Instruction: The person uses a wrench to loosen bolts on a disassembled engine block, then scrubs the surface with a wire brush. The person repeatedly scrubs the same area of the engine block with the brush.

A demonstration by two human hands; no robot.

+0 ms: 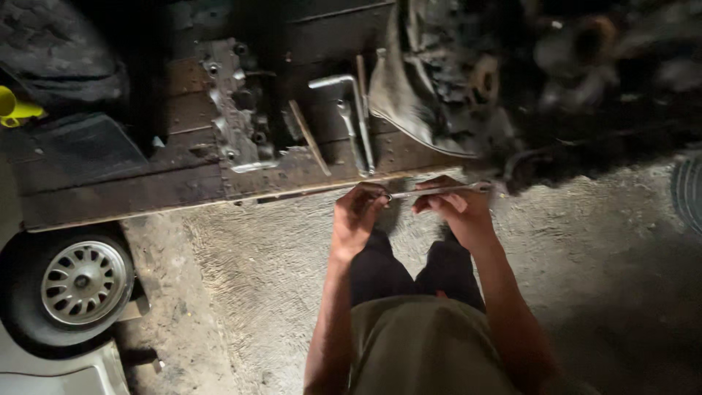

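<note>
I hold a long metal wrench [439,191] level in front of me, just off the edge of a dark wooden platform [131,192]. My left hand [356,213] grips its left end and my right hand [457,208] grips near its middle; the right end sticks out toward a greasy engine assembly [453,80]. On the platform lie an L-shaped wrench [344,88], a thin rod [308,137] and another spanner [349,132].
A grey metal engine part [238,110] lies on the platform at left. A car wheel [80,281] with a silver rim stands at lower left, a yellow object [13,108] at far left. Rough concrete floor [256,278] lies below.
</note>
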